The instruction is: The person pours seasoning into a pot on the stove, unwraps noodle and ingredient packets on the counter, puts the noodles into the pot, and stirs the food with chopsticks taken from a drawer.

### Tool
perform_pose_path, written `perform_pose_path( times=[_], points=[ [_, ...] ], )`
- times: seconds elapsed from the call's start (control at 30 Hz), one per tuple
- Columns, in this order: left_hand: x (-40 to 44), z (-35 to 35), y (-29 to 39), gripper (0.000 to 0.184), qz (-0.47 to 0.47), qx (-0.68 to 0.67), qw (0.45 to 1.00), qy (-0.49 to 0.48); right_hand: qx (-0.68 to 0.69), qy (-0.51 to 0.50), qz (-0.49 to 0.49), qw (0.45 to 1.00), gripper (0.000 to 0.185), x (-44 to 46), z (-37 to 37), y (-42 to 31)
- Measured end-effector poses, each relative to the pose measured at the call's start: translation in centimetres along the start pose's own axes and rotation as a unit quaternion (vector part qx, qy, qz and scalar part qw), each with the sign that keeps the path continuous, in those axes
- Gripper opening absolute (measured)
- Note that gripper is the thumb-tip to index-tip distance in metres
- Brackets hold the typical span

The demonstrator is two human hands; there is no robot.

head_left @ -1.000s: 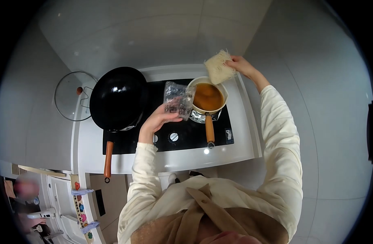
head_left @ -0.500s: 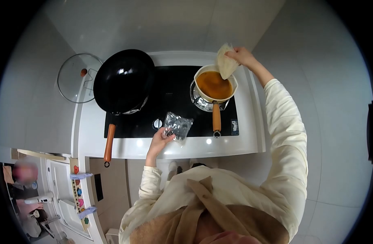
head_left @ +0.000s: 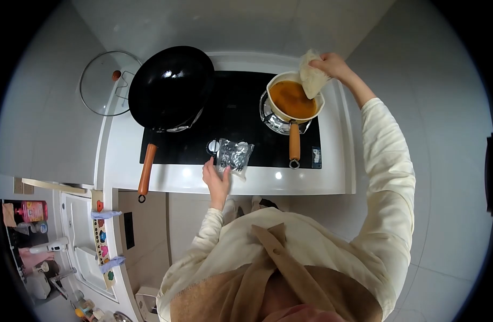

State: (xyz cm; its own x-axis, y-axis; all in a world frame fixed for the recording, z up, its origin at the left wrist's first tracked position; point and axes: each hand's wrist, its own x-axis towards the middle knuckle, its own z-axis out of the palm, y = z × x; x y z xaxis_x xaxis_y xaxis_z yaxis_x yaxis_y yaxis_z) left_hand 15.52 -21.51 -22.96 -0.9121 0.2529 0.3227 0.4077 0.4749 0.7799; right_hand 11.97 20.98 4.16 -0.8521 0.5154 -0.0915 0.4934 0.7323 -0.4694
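Observation:
My right hand (head_left: 332, 65) grips a pale cake of dried noodles (head_left: 313, 80) by its upper end. The cake's lower tip hangs over the far right rim of a small cream saucepan (head_left: 274, 111); whether it touches the liquid I cannot tell. Orange-brown broth (head_left: 292, 100) fills much of the pan, which sits on the right burner. At the front of the cooktop lies a crumpled clear plastic packet (head_left: 237, 156). My left hand (head_left: 217, 181) is just beside its lower left edge, fingers spread and thumb close to it.
A large black wok (head_left: 171, 88) covers the left side of the cooktop (head_left: 233, 107), its wooden handle (head_left: 147, 169) sticking out past the front edge. A glass lid (head_left: 99, 88) stands behind it at left. The saucepan's wooden handle (head_left: 294, 142) points toward me. A sink (head_left: 82, 236) is lower left.
My left hand has loosened from the plastic packet, which now lies on the cooktop's front edge. The right hand still holds the noodles over the pan. The whole view has shifted slightly.

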Motion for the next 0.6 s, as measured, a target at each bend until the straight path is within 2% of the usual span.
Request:
perform_pose_path(
  times=[0.3,0.4,0.43,0.47,0.53,0.57,0.6],
  points=[
    [0.6,0.0,0.7,0.048,-0.016,0.015,0.999,0.047,0.037,-0.004,0.032,0.999,0.043,0.1,-0.1,-0.3],
    [4.1,-0.1,2.8,0.041,0.040,-0.012,0.996,0.078,0.057,0.011,0.035,0.998,0.038,0.9,0.6,0.8],
    [6.5,0.0,5.4,0.031,0.073,-0.059,0.992,0.090,0.062,0.009,0.038,0.997,0.038,0.8,0.8,0.7],
    [9.1,0.1,8.6,0.026,0.111,-0.115,0.985,0.062,0.067,0.006,0.040,0.997,0.038,0.7,1.0,0.7],
    [14.1,1.9,14.3,0.027,0.230,-0.197,0.953,-0.014,0.057,0.000,0.039,0.998,0.042,0.7,1.3,0.4],
    [16.1,3.3,16.7,0.033,0.230,-0.242,0.938,-0.090,0.052,-0.003,0.037,0.998,0.044,0.8,1.5,0.2],
    [17.6,4.3,19.5,0.041,0.189,-0.239,0.937,-0.172,0.054,0.007,0.035,0.998,0.043,0.6,1.7,-0.1]
  ],
)
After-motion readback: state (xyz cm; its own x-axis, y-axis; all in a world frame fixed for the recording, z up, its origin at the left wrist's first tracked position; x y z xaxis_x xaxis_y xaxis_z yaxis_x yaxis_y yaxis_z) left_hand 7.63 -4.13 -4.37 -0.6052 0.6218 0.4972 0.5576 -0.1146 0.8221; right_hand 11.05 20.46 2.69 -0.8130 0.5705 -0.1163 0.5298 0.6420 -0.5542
